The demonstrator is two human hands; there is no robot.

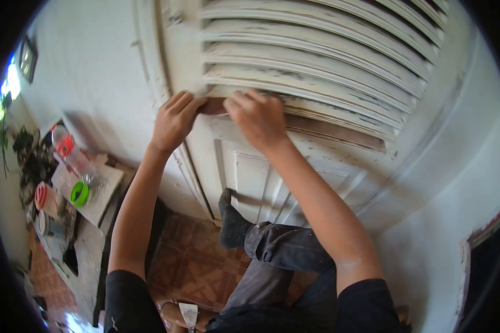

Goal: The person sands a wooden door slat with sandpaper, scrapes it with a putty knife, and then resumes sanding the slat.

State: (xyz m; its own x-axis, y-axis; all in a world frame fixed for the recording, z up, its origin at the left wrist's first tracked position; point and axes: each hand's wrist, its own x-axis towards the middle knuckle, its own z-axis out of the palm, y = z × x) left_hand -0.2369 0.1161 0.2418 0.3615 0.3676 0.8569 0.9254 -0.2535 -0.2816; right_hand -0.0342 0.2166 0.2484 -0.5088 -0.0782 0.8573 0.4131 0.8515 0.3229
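Note:
A white louvered door [194,61] with worn, chipped paint stands before me. Between my hands stretches a short strip of reddish-brown sandpaper [214,106], held against the frame just under the lowest slats. My left hand [175,119] pinches its left end near the door's edge. At the other end, my right hand [255,117] has its fingers curled over the strip; motion blurs the fingertips. Dark gaps and bare patches show along the louver slats [316,72]. How much of the strip lies under my right fingers is hidden.
To the left, a dusty table [89,250] bears a clear bottle [78,158], a green lid [79,193] and a red-rimmed jar [47,198]. A putty knife [188,315] lies by my lap. My socked foot [231,225] rests against the lower door panel.

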